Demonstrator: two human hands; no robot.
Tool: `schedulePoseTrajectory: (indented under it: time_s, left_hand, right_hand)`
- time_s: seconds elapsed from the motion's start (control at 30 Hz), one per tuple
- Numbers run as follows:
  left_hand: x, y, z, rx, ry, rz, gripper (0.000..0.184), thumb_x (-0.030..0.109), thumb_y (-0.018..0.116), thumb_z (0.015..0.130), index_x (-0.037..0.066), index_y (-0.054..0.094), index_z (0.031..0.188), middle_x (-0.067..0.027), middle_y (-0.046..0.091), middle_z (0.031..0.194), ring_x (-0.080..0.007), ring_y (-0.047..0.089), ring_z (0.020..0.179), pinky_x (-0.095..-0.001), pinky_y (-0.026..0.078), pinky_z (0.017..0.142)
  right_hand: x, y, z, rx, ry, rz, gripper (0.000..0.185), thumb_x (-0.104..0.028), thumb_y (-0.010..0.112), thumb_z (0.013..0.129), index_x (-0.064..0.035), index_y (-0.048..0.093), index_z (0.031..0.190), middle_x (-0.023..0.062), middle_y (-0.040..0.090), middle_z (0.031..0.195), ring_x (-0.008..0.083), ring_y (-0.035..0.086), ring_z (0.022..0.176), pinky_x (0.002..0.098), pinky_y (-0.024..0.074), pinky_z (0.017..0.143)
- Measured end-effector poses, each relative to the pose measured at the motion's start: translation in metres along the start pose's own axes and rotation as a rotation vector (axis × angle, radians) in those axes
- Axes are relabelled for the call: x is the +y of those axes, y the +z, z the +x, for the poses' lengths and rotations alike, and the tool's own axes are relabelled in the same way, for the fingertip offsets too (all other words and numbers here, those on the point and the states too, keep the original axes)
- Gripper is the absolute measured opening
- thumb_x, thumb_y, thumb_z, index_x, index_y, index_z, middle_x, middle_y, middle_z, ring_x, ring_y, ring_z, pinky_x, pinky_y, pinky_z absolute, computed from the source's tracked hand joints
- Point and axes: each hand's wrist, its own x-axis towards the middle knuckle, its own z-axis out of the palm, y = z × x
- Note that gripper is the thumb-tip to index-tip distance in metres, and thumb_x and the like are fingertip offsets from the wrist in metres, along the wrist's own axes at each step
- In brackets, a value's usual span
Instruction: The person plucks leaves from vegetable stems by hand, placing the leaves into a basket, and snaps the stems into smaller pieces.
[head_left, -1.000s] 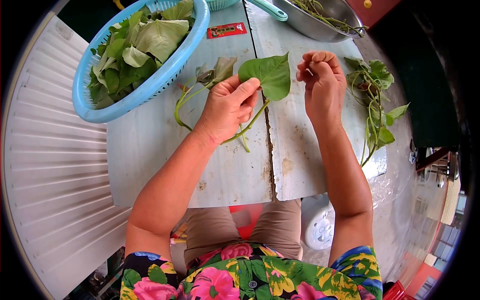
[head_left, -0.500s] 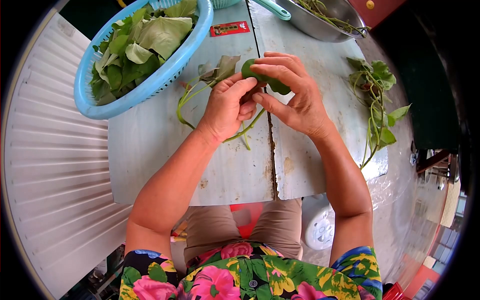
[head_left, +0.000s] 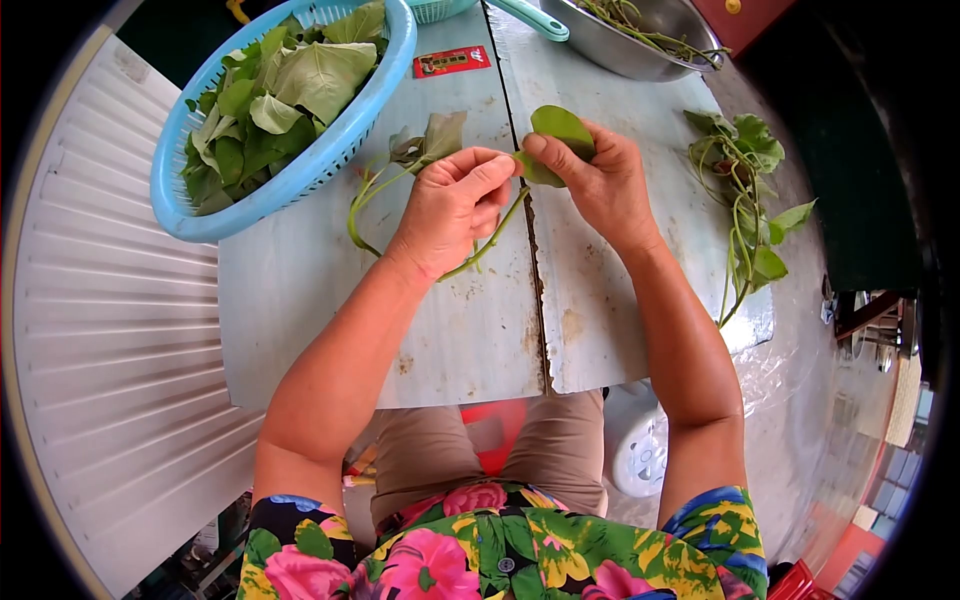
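My left hand pinches a leafy green vine over the middle of the table; its stem curves out below the fingers and loops to the left. Wilted-looking leaves of it show just beyond that hand. Between thumb and fingers, my right hand grips a broad green leaf, and the leaf's lower end reaches the left fingertips. Whether the leaf is still joined to the stem is hidden by the fingers.
A blue plastic basket heaped with leaves stands at the back left. A red packet lies beside it. At the back right is a metal basin holding stems. More vine lies along the table's right side.
My right hand has closed on the leaf and turned it more upright, its fingers now behind it. The left hand keeps its pinch on the vine, shifted slightly.
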Motion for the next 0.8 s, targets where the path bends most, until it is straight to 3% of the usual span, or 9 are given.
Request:
schedulePoseTrajectory:
  time_s: [0.1, 0.3, 0.5, 0.8]
  left_hand:
    - [0.002, 0.002, -0.002, -0.052, -0.050, -0.028, 0.014, 0.016, 0.049, 0.085, 0.004, 0.057, 0.082, 0.0004, 0.049, 0.060, -0.0017, 0.034, 0.043, -0.0150, 0.025, 0.037]
    - [0.002, 0.002, -0.001, -0.098, -0.067, -0.033, 0.019, 0.019, 0.047, 0.085, 0.004, 0.053, 0.074, -0.0009, 0.049, 0.059, -0.0048, 0.037, 0.042, -0.0168, 0.029, 0.037]
    - [0.000, -0.003, 0.000, -0.193, -0.103, -0.071, 0.019, 0.020, 0.048, 0.083, 0.004, 0.055, 0.075, -0.0020, 0.052, 0.061, -0.0065, 0.040, 0.045, -0.0172, 0.031, 0.038]
    - [0.002, 0.000, -0.001, -0.173, -0.130, -0.039, 0.022, 0.024, 0.046, 0.083, 0.005, 0.050, 0.072, -0.0013, 0.048, 0.060, -0.0052, 0.037, 0.043, -0.0177, 0.031, 0.037]
  right_hand:
    - [-0.005, -0.003, 0.001, -0.029, 0.095, 0.048, 0.027, -0.026, 0.062, 0.079, 0.0009, 0.062, 0.084, 0.0011, 0.061, 0.073, 0.0051, 0.051, 0.065, 0.0196, 0.0409, 0.057]
    - [0.000, -0.007, 0.006, -0.078, 0.314, 0.285, 0.031, -0.031, 0.059, 0.080, 0.0007, 0.061, 0.079, 0.0025, 0.057, 0.066, 0.0078, 0.050, 0.058, 0.0217, 0.0402, 0.053]
    - [0.002, -0.007, 0.008, -0.074, 0.357, 0.534, 0.029, -0.028, 0.056, 0.083, 0.0000, 0.061, 0.080, 0.0031, 0.057, 0.067, 0.0096, 0.051, 0.056, 0.0238, 0.0412, 0.050]
    - [0.005, -0.010, 0.011, -0.068, 0.364, 0.600, 0.026, -0.028, 0.056, 0.083, -0.0017, 0.061, 0.082, 0.0034, 0.059, 0.073, 0.0095, 0.053, 0.061, 0.0234, 0.0430, 0.053]
